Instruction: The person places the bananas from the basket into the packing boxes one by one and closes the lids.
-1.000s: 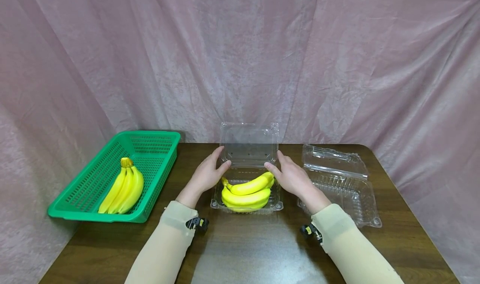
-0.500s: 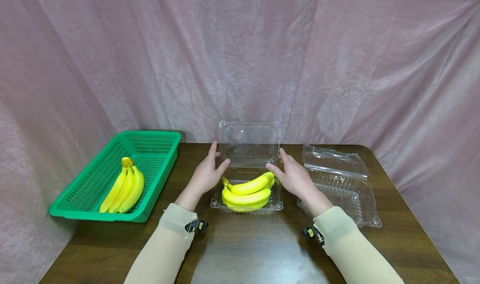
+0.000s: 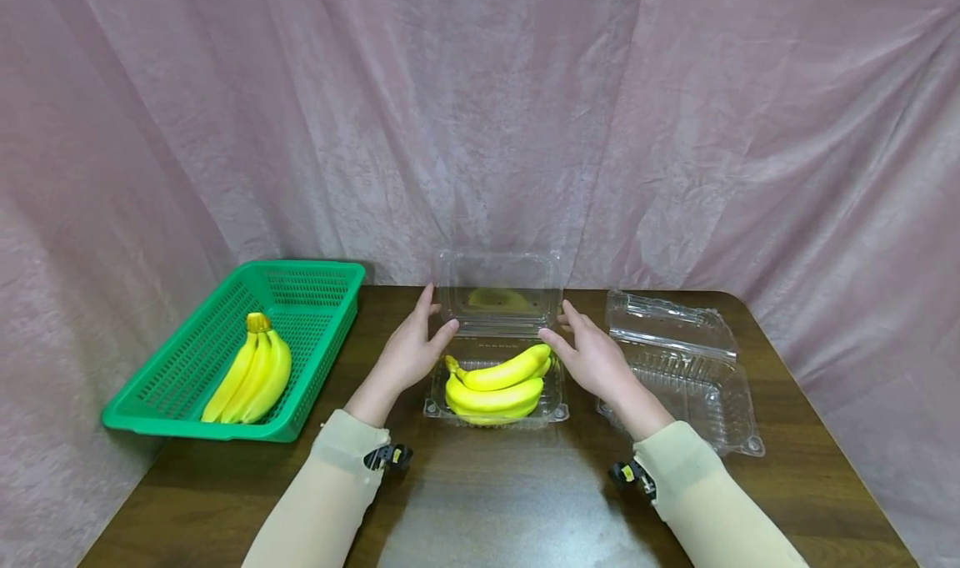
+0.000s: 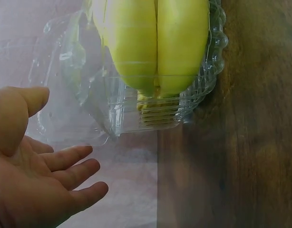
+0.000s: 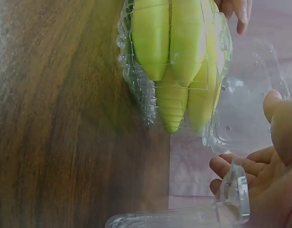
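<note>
A bunch of yellow bananas point(image 3: 495, 397) lies in a clear plastic clamshell box point(image 3: 558, 414) at the middle of the table. The box's hinged lid point(image 3: 501, 297) stands up at the back, with a faint yellow reflection in it. At the lid's left side is my left hand point(image 3: 408, 349), thumb and fingers spread. My right hand point(image 3: 594, 359) mirrors it on the other side, fingers extended. Whether the fingertips touch the lid is hard to tell. In the left wrist view, the banana stem end point(image 4: 158, 111) shows through the box wall.
To the left stands a green basket point(image 3: 318, 384) with another banana bunch point(image 3: 253, 376) in it. A second clear clamshell box point(image 3: 682, 384), lid raised, sits close by my right forearm. A pink curtain point(image 3: 480, 109) hangs behind the wooden table point(image 3: 487, 501).
The lid has changed its tilt, its top edge now leaning more forward, and the bananas' reflection has appeared in it. Both hands have shifted slightly outward.
</note>
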{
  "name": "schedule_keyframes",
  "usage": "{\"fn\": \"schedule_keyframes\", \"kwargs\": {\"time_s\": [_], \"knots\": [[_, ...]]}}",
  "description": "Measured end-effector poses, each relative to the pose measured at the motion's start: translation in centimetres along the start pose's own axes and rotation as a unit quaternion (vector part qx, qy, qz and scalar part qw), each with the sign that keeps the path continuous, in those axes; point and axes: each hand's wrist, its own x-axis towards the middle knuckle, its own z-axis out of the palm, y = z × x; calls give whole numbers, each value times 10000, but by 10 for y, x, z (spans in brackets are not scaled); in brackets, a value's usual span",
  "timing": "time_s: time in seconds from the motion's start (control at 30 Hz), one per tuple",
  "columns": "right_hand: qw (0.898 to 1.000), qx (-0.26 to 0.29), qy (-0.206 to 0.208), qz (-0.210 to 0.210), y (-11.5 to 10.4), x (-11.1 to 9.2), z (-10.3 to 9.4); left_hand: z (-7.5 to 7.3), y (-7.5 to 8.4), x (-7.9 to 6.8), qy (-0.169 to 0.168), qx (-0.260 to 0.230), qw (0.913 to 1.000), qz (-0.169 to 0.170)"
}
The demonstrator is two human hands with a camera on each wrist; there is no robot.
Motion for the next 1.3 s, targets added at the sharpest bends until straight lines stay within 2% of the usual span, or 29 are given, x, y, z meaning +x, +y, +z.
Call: {"fn": "schedule_keyframes", "kwargs": {"time_s": [0.87,1.3], "knots": [[9989,-111,232,-389,8,-14,-4,-17,0,-21,-189,5,9998,84],[9966,-124,405,-701,9,-22,-4,-22,-2,-32,-65,-18,9999,128]]}}
